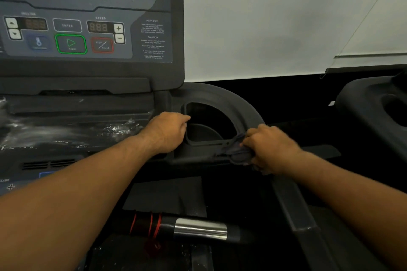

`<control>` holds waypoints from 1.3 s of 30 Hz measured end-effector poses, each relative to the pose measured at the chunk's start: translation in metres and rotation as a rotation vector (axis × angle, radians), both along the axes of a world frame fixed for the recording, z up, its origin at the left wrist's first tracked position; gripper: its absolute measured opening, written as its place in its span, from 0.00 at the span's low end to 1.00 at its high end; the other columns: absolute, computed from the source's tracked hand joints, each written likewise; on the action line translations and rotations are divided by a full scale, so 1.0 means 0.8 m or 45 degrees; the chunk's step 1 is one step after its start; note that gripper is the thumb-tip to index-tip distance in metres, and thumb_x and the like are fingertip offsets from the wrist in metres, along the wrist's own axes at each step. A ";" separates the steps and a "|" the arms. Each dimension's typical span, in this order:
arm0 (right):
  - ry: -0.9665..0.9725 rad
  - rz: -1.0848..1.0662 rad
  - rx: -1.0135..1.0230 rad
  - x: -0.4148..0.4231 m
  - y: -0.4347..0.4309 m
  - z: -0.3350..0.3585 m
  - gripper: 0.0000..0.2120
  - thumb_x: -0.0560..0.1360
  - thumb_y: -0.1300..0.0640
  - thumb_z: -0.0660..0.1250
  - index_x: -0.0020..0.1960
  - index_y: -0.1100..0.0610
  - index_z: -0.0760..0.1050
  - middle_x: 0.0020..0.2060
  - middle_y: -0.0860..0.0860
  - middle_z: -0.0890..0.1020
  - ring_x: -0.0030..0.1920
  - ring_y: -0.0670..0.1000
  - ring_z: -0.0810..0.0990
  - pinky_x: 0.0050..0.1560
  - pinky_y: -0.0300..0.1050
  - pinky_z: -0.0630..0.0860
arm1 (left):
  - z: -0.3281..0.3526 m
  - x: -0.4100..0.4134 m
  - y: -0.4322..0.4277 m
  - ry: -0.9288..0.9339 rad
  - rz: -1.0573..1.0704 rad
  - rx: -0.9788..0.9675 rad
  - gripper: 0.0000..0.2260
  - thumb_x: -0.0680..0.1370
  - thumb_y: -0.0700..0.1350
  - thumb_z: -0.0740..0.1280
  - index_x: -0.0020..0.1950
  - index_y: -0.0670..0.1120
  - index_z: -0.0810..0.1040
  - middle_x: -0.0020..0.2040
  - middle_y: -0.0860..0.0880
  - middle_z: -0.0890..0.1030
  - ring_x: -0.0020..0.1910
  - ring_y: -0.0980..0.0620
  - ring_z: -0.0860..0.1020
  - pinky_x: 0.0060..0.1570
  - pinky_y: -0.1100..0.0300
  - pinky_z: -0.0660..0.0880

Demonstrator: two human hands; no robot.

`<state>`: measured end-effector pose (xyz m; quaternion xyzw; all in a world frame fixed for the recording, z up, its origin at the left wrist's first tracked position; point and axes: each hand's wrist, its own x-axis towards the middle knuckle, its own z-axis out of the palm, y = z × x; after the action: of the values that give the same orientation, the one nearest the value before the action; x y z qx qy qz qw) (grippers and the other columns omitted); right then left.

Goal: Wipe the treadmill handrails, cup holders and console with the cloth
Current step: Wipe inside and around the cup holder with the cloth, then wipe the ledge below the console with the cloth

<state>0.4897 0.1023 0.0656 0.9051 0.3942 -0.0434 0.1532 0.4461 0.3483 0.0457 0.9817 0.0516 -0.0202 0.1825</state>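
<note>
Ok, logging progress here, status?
Left hand on cup holder rim. Right hand grips cloth, at the holder's front edge. Nothing in the way.

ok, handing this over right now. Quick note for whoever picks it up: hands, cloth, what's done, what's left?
Left hand: fingers curled over the left rim of the cup holder, apparently bracing.
Right hand: grips the dark cloth, pressed on the cup holder's front right rim.
Done: wet streaks on the tray below the console suggest it was wiped.
Left: probably finish this cup holder. The console face and handrail show no streaks, so likely those too.
</note>
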 end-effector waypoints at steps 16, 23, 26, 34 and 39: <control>0.067 -0.173 -0.068 0.011 0.008 -0.039 0.45 0.73 0.27 0.42 0.78 0.57 0.38 0.78 0.57 0.45 0.77 0.60 0.43 0.75 0.59 0.47 | -0.002 -0.022 -0.010 0.001 -0.010 -0.012 0.18 0.84 0.47 0.51 0.71 0.44 0.69 0.69 0.47 0.73 0.71 0.50 0.67 0.73 0.55 0.55; -0.047 0.225 0.233 -0.017 0.031 -0.075 0.31 0.78 0.38 0.48 0.73 0.56 0.67 0.68 0.57 0.73 0.67 0.62 0.72 0.63 0.58 0.72 | -0.010 -0.021 -0.006 -0.046 0.002 -0.014 0.18 0.84 0.50 0.51 0.68 0.44 0.71 0.68 0.47 0.74 0.71 0.50 0.67 0.73 0.54 0.55; -0.025 0.386 0.287 -0.018 0.062 -0.077 0.32 0.77 0.37 0.51 0.72 0.56 0.68 0.68 0.57 0.74 0.65 0.61 0.73 0.62 0.57 0.72 | -0.012 -0.012 -0.002 -0.151 0.067 -0.046 0.20 0.84 0.50 0.52 0.72 0.44 0.70 0.72 0.47 0.72 0.72 0.49 0.67 0.73 0.54 0.59; 0.098 0.513 -0.064 0.017 0.022 -0.053 0.45 0.75 0.42 0.63 0.78 0.51 0.35 0.78 0.55 0.41 0.77 0.60 0.44 0.76 0.57 0.48 | -0.003 -0.009 0.016 -0.232 0.122 -0.017 0.20 0.84 0.51 0.53 0.73 0.44 0.69 0.73 0.47 0.71 0.74 0.50 0.65 0.72 0.56 0.60; 0.079 0.622 -0.056 0.031 0.008 -0.054 0.38 0.79 0.45 0.59 0.79 0.53 0.41 0.78 0.55 0.46 0.77 0.59 0.45 0.75 0.57 0.52 | 0.007 -0.022 0.048 -0.235 0.156 0.023 0.21 0.84 0.51 0.53 0.74 0.45 0.68 0.74 0.49 0.69 0.75 0.52 0.63 0.73 0.56 0.58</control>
<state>0.5148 0.1085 0.0227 0.7777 0.6048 -0.0415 0.1666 0.4286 0.3866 0.0516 0.9759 0.0947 0.0821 0.1785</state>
